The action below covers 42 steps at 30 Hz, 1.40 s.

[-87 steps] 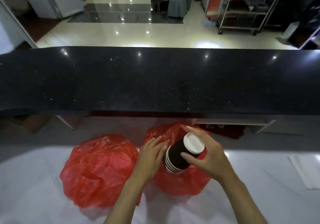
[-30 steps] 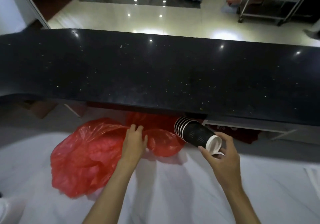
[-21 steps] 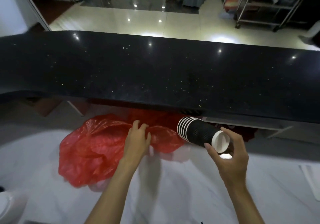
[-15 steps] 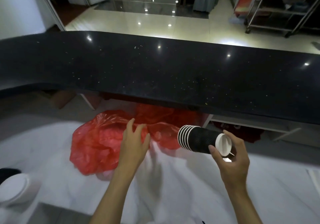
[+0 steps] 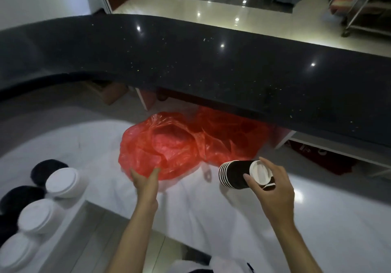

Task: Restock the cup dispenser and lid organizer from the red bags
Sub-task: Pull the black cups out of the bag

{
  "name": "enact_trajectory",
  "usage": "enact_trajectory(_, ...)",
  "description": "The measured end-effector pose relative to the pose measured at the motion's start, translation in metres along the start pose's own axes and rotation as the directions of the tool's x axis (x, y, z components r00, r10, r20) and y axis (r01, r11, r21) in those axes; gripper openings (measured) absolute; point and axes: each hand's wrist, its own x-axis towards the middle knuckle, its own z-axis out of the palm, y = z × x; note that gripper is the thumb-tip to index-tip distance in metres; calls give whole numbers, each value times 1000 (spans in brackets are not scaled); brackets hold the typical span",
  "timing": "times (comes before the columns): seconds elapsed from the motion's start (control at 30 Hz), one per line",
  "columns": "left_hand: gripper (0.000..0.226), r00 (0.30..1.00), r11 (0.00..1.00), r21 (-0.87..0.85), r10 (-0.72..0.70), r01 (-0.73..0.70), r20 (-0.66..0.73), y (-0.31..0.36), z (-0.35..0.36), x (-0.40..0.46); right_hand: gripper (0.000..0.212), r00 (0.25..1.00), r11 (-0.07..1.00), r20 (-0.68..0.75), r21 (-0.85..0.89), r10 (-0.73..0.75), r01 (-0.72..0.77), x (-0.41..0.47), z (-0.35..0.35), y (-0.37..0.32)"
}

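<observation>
My right hand [image 5: 273, 190] grips a short stack of black ribbed paper cups [image 5: 237, 174], lying sideways with the white bottom toward me. Two red plastic bags sit on the white counter: the near bag [image 5: 160, 146] at centre, the other red bag [image 5: 230, 133] behind it under the black ledge. My left hand [image 5: 145, 183] hovers with relaxed fingers at the near bag's front edge, holding nothing. At the lower left stand rows of upturned cups in the dispenser, white cup bottoms [image 5: 61, 181] in front and black stacks [image 5: 47, 169] behind.
A wide black speckled bar ledge [image 5: 211, 67] overhangs the white counter [image 5: 211, 213] and the rear bag. A grey unit top [image 5: 95, 236] lies at the lower left beside the cups. Beyond the ledge are a glossy tiled floor and a metal cart [image 5: 364, 8].
My view swung left and down, bringing the cup dispenser into sight. My left hand came off the red bag toward me. My right hand brought the cup stack out of the bag and nearer.
</observation>
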Motion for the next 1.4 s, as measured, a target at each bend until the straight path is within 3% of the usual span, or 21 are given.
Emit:
enact_trajectory(0.17,96,994,999,-9,52,-51,94,12,20,27,58,999,998,-15,-50,40,-41,-4,16,-5)
enact_trajectory(0.3,82,992,998,-46,48,-43,118,27,45,51,64,984,985,-25,-3,175,-175,-6,25,-5)
enact_trajectory(0.43,88,954,999,-47,40,-27,298,45,63,66,62,983,984,-34,-21,178,-179,-6,27,-8)
enact_trajectory(0.57,90,912,983,135,57,-121,405,40,54,60,63,991,993,-66,-33,113,-115,-12,26,-13)
enact_trajectory(0.7,80,876,867,372,135,-331,464,23,30,38,62,998,1000,-52,14,26,-25,-18,20,-19)
enact_trajectory(0.77,63,839,841,360,182,-403,513,16,19,16,59,1000,998,-25,58,2,0,-21,18,-21)
enact_trajectory(0.83,56,806,871,315,143,-378,574,14,12,-17,57,1000,993,15,115,8,-9,-23,17,-22)
enact_trajectory(0.97,69,718,935,190,90,-300,691,-3,4,-73,54,984,951,173,292,48,-97,-27,13,-27)
enact_trajectory(1.13,81,826,972,38,178,-234,534,-29,-19,-139,49,912,893,408,425,-47,-145,-30,7,-29)
enact_trajectory(1.3,95,896,932,153,255,-327,364,-72,-57,-197,51,823,837,564,481,-67,-262,-55,11,-24)
enact_trajectory(1.4,91,945,932,210,251,-295,211,-95,-80,-231,50,721,823,688,456,-85,-338,-80,19,-28)
